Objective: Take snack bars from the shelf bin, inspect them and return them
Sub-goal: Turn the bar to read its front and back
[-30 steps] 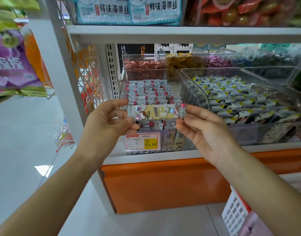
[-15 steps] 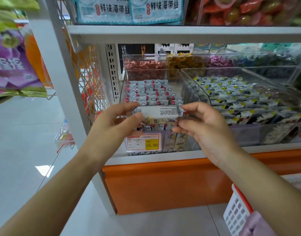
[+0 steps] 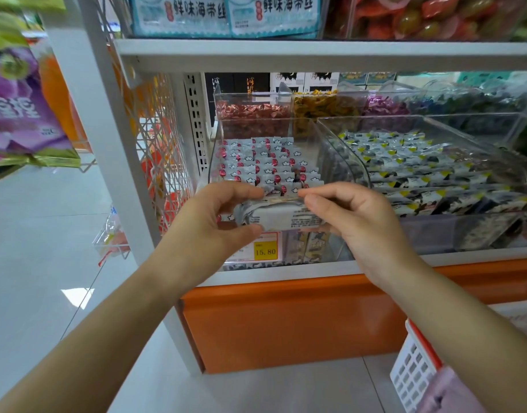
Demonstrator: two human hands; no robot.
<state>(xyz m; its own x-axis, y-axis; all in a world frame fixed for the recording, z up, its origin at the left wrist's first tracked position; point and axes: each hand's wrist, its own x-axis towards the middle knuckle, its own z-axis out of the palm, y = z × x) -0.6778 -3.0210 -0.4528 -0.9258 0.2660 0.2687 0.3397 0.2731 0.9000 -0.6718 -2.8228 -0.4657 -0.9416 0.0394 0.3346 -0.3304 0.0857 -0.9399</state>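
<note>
I pinch a snack bar between both hands | my left hand takes one end, my right hand the other (printed back up) | held just before the clear shelf bin.

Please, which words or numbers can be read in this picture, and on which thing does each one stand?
"鲜味海带丝": on the left blue pack, at the top.
"鲜味海带丝": again on the right blue pack beside it.
"15.80": on the yellow part of the price tag; its other print is too small.
Snack bar: small print, too small to read.
Purple bag: lettering blurred and cut off.
</note>
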